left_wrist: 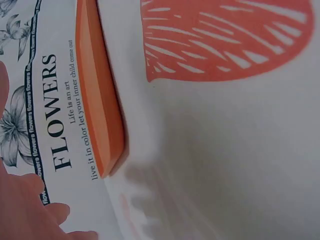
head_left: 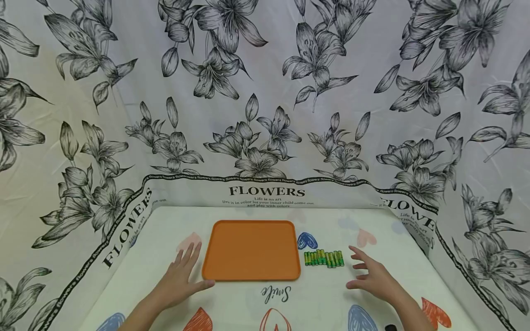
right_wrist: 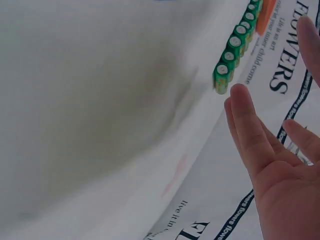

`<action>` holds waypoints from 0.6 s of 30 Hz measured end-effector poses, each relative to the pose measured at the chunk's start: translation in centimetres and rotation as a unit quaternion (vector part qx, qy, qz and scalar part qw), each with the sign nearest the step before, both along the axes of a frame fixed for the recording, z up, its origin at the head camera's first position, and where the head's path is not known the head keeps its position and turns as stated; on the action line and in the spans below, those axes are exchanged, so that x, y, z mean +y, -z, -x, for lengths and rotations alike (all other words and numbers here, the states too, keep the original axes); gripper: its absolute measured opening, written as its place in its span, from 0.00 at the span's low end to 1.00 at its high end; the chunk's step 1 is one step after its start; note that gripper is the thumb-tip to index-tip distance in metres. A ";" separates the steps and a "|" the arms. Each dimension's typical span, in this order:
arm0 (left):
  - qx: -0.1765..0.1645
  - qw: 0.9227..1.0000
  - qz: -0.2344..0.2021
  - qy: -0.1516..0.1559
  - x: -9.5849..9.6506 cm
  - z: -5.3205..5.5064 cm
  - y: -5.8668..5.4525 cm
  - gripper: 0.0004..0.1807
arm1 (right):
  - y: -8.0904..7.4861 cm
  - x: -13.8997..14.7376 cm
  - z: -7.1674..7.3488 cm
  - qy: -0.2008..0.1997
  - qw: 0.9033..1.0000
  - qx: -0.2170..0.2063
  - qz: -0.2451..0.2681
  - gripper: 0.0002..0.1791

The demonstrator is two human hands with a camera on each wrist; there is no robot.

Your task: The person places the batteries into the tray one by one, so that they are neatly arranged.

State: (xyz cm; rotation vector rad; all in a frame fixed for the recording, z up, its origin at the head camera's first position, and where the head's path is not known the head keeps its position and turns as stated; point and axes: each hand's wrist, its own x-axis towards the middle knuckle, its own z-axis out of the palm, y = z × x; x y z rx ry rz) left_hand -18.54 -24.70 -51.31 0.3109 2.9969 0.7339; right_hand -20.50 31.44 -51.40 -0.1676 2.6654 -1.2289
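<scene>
An orange rectangular tray (head_left: 251, 250) lies on the table with nothing on it. Just right of it, several green batteries (head_left: 324, 258) lie side by side in a row; the right wrist view shows the ends of these batteries (right_wrist: 235, 42). My left hand (head_left: 181, 279) hovers with spread fingers by the tray's near left corner, its thumb close to the rim. My right hand (head_left: 374, 279) is held to the right of the batteries, fingers extended and apart from them, holding nothing. Part of the left hand (left_wrist: 27, 210) shows at the left wrist view's edge.
The white tablecloth (head_left: 232, 301) bears printed hearts and the word Smile. Behind and at both sides hangs a white curtain (head_left: 265, 105) with black flower drawings. A small dark object (head_left: 390, 328) shows at the bottom edge beside the right forearm.
</scene>
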 end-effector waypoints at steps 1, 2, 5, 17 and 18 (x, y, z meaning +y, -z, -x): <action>-0.015 1.000 -0.009 -0.001 0.2 0.3 0.1 0.63 | 0.1 0.0 0.2 0.001 1.000 -0.001 0.003 0.61; -0.028 0.999 -0.018 -0.001 0.3 0.5 0.3 0.63 | 0.1 0.0 0.3 0.003 1.000 -0.001 0.005 0.60; -0.057 0.997 -0.053 0.001 0.7 1.1 0.7 0.66 | 0.2 0.0 0.6 0.009 1.000 0.002 0.006 0.59; -0.059 0.992 -0.111 -0.006 1.2 3.0 1.6 0.72 | 1.3 -0.1 2.7 0.015 0.999 0.037 -0.026 0.58; -0.062 0.991 -0.117 -0.006 1.2 3.0 1.6 0.73 | 1.5 -0.2 2.9 0.015 0.999 0.037 -0.027 0.58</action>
